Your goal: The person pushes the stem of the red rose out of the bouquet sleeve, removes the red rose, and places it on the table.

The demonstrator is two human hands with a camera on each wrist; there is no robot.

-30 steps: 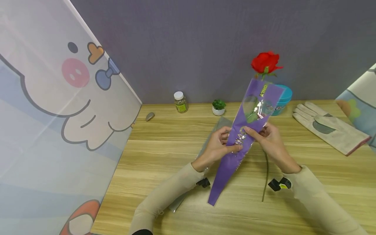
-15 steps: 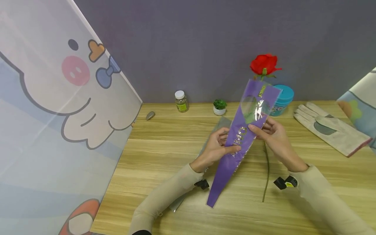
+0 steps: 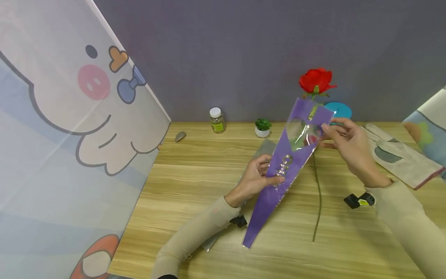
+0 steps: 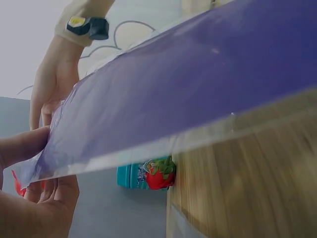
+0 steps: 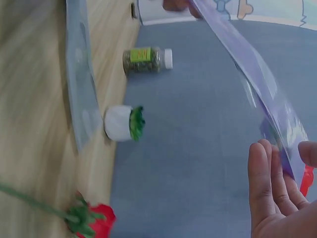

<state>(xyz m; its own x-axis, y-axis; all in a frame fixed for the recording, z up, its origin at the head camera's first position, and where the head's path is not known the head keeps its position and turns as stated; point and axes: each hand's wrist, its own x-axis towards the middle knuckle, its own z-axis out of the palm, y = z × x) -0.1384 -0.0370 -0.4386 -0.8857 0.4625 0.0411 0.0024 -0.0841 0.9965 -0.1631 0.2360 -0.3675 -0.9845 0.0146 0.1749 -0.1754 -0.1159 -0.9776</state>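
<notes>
A purple flower sleeve (image 3: 268, 193) with a clear heart-shaped window is held up at a slant over the table. Out of its wide top sticks a red rose (image 3: 316, 80); its stem is inside, mostly hidden. My left hand (image 3: 252, 178) grips the sleeve at mid-length, thumb in front and fingers behind. With thumb and fingers, my right hand (image 3: 353, 151) pinches the upper right edge, just below the opening. A second red rose lies on the table behind the sleeve: its stem (image 3: 318, 193) shows in the head view, its bloom (image 5: 101, 220) in the right wrist view.
Under the left forearm lies a flat grey sleeve (image 3: 266, 146). Along the back stand a white-capped jar (image 3: 217, 122), a small potted plant (image 3: 263, 128) and a blue-lidded tub (image 3: 338, 110). A grey stone (image 3: 180, 136) lies left, a work glove (image 3: 404, 153) right.
My right hand has moved up and right along the sleeve, from its middle to its upper right edge. The left hand keeps its grip; rose and sleeve have sunk slightly.
</notes>
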